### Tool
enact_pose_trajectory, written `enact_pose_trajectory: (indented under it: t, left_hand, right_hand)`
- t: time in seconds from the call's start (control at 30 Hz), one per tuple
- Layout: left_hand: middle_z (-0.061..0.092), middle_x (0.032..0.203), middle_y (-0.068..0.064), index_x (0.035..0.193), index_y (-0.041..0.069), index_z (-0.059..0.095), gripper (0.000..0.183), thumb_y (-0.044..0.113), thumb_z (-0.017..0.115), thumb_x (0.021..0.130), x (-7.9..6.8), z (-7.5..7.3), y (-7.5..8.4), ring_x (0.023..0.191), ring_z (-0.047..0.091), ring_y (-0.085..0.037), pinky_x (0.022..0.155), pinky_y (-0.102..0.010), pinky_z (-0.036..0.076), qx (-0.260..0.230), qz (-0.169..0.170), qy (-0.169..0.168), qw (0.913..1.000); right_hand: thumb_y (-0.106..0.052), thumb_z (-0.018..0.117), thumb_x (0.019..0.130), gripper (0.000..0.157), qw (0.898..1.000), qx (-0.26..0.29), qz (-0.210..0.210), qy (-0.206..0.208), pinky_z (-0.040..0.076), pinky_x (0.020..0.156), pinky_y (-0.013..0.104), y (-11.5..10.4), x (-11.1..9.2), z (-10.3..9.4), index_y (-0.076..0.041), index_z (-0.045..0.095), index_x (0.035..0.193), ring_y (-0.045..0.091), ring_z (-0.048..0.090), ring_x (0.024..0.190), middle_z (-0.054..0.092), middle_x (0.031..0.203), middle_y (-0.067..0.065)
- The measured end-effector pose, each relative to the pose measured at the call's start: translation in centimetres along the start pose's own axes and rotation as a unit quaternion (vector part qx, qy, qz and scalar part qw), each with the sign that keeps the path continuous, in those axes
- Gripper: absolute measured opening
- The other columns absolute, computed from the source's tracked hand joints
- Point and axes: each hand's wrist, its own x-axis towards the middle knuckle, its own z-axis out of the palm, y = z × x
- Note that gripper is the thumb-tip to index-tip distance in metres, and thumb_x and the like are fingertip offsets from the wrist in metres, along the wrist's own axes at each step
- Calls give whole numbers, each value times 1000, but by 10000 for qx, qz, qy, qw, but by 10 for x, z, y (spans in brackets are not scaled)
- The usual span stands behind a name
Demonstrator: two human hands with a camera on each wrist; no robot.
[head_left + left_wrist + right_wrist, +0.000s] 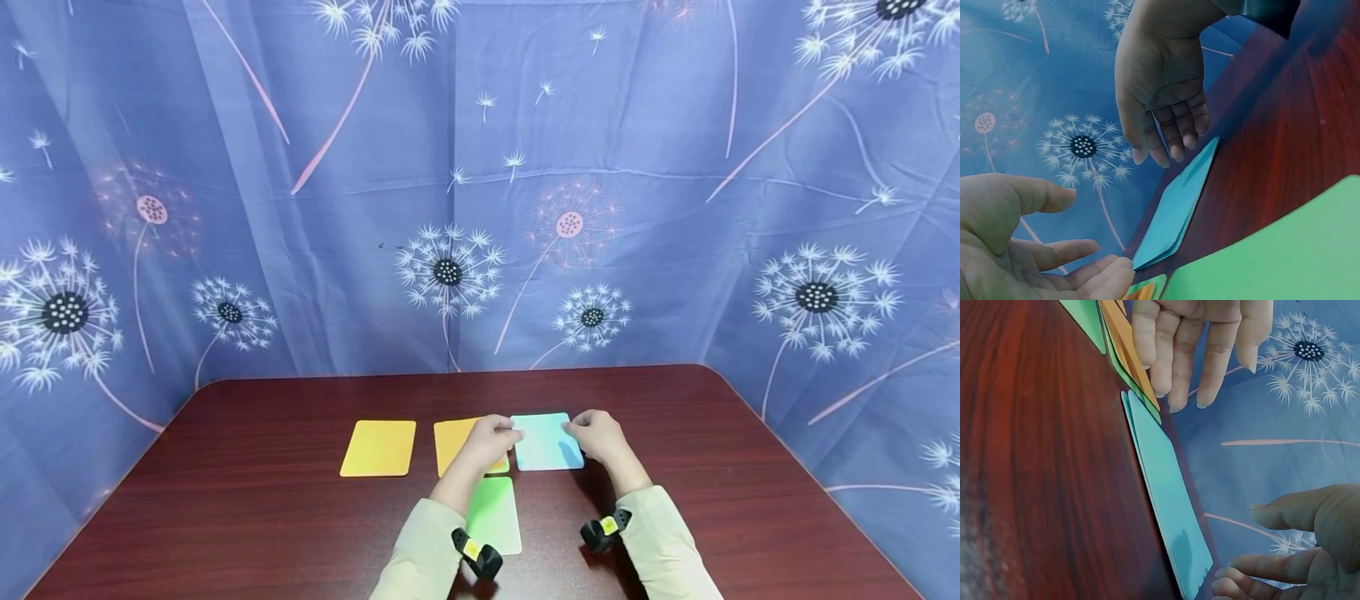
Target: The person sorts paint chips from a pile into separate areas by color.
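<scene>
Two light blue square cards (547, 443) lie stacked, slightly out of line, on the table; both edges show in the right wrist view, the top card (1160, 481) shifted over the lower one. My left hand (483, 443) hovers by their left side, over an orange card (450, 437) that lies on a green one. Its thumb and fingers (1107, 275) are apart and hold nothing. At the right side of the blue cards is my right hand (600, 437), its thumb and fingers (1272, 565) also apart with nothing between them.
A yellow-orange card (378, 448) lies alone to the left. Partly behind my left sleeve, a green card (497, 512) lies nearer to me. The dark red wooden table (247, 500) ends at a blue dandelion-print curtain (337, 250) behind and at both sides.
</scene>
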Motion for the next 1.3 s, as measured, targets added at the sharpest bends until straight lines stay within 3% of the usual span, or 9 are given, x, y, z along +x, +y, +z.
enact_pose_trajectory:
  t: [0.27, 0.6, 0.97, 1.3]
  left_hand:
    - [60, 117, -22, 124, -10, 54, 42, 17, 61, 92, -2, -11, 6, 106, 59, -35, 88, -46, 51, 29, 142, 182, 9997]
    - [60, 116, -23, 123, -9, 54, 45, 22, 61, 92, -9, -29, 9, 103, 60, -33, 82, -41, 54, 264, 257, 454, 9983]
    - [62, 117, -22, 124, -6, 56, 43, 22, 61, 92, -10, -44, 8, 97, 63, -32, 79, -43, 53, 580, 79, 845, 9947]
    - [61, 119, -22, 123, -6, 56, 43, 24, 61, 92, -7, -56, 4, 107, 59, -36, 85, -46, 51, 704, -14, 1149, 9909]
  right_hand:
    - [-21, 58, 93, 35, 9998, -85, -170, 75, 52, 72, 41, -9, -2, -1, 9, 61, 111, 24, 62, 81, 65, 103, 21]
    - [-22, 58, 92, 35, 9994, -63, -273, 191, 52, 73, 42, -17, -4, 3, 9, 61, 109, 27, 63, 85, 65, 101, 21]
    - [-22, 59, 92, 34, 9987, -23, -448, 254, 51, 78, 45, -27, -8, 4, 7, 62, 110, 34, 61, 97, 65, 106, 21]
    - [-20, 59, 92, 31, 9976, 221, -600, 284, 52, 76, 44, -36, -11, 15, 6, 64, 109, 34, 61, 97, 66, 105, 20]
